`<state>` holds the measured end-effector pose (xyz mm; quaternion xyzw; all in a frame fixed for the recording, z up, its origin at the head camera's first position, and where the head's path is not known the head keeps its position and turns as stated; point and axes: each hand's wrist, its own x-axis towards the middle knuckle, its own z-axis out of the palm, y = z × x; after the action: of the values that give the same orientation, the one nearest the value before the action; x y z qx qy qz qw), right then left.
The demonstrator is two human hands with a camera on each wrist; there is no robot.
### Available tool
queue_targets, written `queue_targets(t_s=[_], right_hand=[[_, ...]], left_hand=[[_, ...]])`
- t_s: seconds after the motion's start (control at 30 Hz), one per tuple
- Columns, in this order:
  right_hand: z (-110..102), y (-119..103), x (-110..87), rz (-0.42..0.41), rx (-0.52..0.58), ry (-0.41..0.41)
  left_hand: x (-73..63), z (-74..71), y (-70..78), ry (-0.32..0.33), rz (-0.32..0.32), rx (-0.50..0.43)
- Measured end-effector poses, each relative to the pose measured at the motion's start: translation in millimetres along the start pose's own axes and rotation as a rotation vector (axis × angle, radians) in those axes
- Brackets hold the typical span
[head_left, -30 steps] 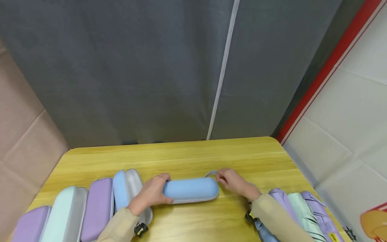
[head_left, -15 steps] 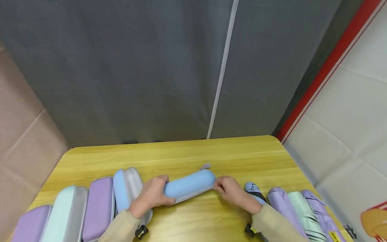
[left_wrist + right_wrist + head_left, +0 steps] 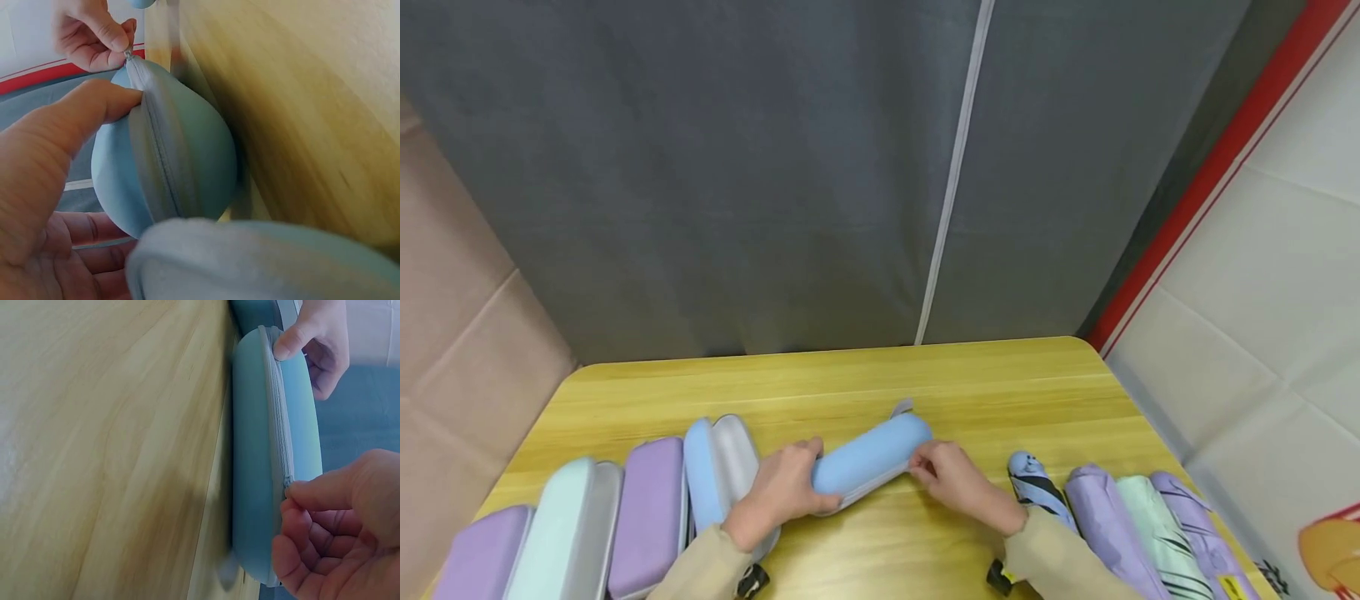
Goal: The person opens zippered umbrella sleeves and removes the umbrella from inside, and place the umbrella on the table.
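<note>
A light blue zippered hard case (image 3: 868, 457) lies slanted on the table, its right end farther away, with a grey loop strap (image 3: 902, 408) at that end. My left hand (image 3: 782, 487) grips its left end; in the left wrist view the thumb (image 3: 112, 103) presses beside the grey zipper and the fingers curl round the other side. My right hand (image 3: 951, 475) is at the near side. Seen from the right wrist, its thumb and index finger pinch the small zipper pull (image 3: 288, 481), with closed zipper running from there toward the left hand.
Left stand a blue-and-grey case (image 3: 703, 475) with its lid open, a purple case (image 3: 643, 517), a mint case (image 3: 550, 533) and another purple case (image 3: 482, 554). Several folded umbrellas lie right: blue (image 3: 1037, 483), purple (image 3: 1108, 529), mint (image 3: 1161, 529) and purple (image 3: 1198, 525). A dark curtain (image 3: 737, 183) hangs behind.
My right hand has moved from the strap end round to the near side, sliding left along the zipper. The case has swung, its right end away from me. The left hand keeps its grip.
</note>
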<state>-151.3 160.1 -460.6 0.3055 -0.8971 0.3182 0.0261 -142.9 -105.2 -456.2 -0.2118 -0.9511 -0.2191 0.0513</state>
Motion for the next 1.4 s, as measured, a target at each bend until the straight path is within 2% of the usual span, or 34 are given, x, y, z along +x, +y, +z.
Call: queue_targets(t_s=[0.3, 0.53, 0.7, 0.87, 1.1, 1.23, 1.4], right_hand=[[0, -2, 1.8, 0.002, 0.004, 0.0], [1, -3, 3.5, 0.001, 0.002, 0.001], [3, -6, 4.1, -0.002, 0.044, -0.025], [6, -8, 4.4, 0.024, 0.058, -0.045], [10, -11, 4.8, 0.015, 0.07, -0.073], [11, -15, 4.2, 0.01, 0.093, -0.104], [12, -18, 2.5, 0.006, 0.115, -0.137]], left_hand=[[-1.3, -0.3, 6.3, -0.023, -0.005, 0.014], [-4.5, 1.2, 15.0, -0.008, -0.009, 0.06], [-8.1, 4.3, 22.5, -0.003, -0.027, 0.075], [-12.9, 10.8, 31.3, 0.006, -0.056, 0.087], [-16.7, 16.2, 45.8, -0.022, -0.114, 0.086], [-18.0, 20.6, 50.2, -0.016, -0.138, 0.089], [-18.4, 25.1, 56.5, -0.024, -0.198, 0.089]])
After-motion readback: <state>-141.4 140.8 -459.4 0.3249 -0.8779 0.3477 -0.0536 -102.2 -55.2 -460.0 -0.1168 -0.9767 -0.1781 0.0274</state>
